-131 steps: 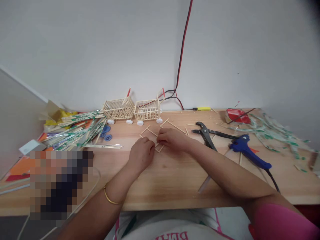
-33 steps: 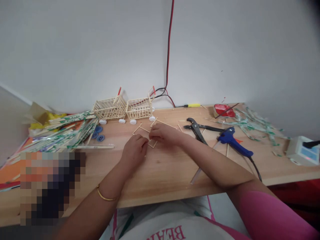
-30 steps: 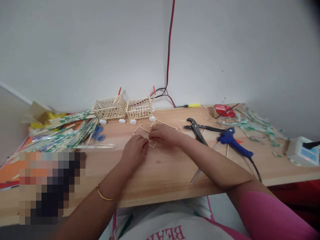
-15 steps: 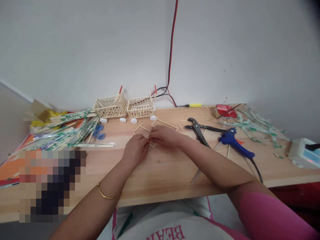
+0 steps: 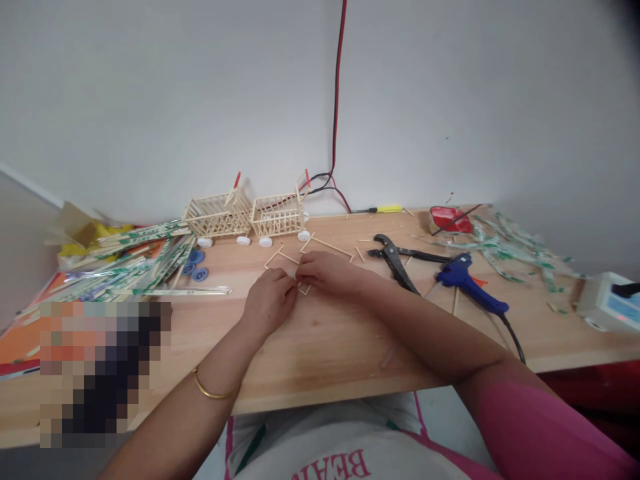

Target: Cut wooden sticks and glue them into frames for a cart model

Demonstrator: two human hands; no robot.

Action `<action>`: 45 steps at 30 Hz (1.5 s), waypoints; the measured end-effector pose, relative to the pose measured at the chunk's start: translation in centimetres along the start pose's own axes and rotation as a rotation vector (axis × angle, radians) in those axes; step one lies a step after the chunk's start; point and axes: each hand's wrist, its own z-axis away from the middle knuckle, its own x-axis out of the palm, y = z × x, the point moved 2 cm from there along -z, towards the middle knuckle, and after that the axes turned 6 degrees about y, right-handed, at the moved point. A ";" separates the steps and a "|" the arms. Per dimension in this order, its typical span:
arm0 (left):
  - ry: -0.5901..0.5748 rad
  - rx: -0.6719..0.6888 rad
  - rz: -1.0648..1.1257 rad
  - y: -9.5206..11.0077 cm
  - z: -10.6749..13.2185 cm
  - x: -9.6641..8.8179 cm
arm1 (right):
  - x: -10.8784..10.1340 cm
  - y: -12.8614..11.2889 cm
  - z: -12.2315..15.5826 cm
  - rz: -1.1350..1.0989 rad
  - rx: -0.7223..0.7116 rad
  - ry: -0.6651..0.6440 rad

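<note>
Over the middle of the desk, my left hand (image 5: 271, 297) and my right hand (image 5: 327, 272) meet with fingertips bent and pinched together. Between them a thin wooden stick piece (image 5: 304, 291) shows its cornered end below the fingers; the rest of it is hidden. Just beyond my left hand lies a joined stick shape (image 5: 274, 257). Past my right hand is an angled stick frame (image 5: 331, 247). Farther back stand two small stick-built carts, the left cart (image 5: 219, 215) and the right cart (image 5: 277, 215), both with white wheels and red-tipped handles.
Wrapped chopsticks (image 5: 145, 267) pile up on the left beside blue wheels (image 5: 199, 274). At right lie black pliers (image 5: 395, 263), a blue glue gun (image 5: 470, 283) with its cord, torn wrappers (image 5: 525, 250) and a white power box (image 5: 610, 300). A yellow-handled screwdriver (image 5: 387, 209) lies by the wall.
The view has shifted slightly. Both hands stay together at the same spot, with barely any change in the fingers.
</note>
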 end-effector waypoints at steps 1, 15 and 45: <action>-0.003 0.003 -0.005 0.1 0.0 -0.1 | -0.1 0.0 0.0 -0.003 0.005 0.000; 0.024 -0.010 0.016 0.1 0.3 -0.2 | -0.5 1.2 0.7 -0.070 0.094 0.139; 0.014 -0.011 0.061 0.1 0.2 -0.2 | -0.1 1.5 0.5 -0.083 0.067 0.018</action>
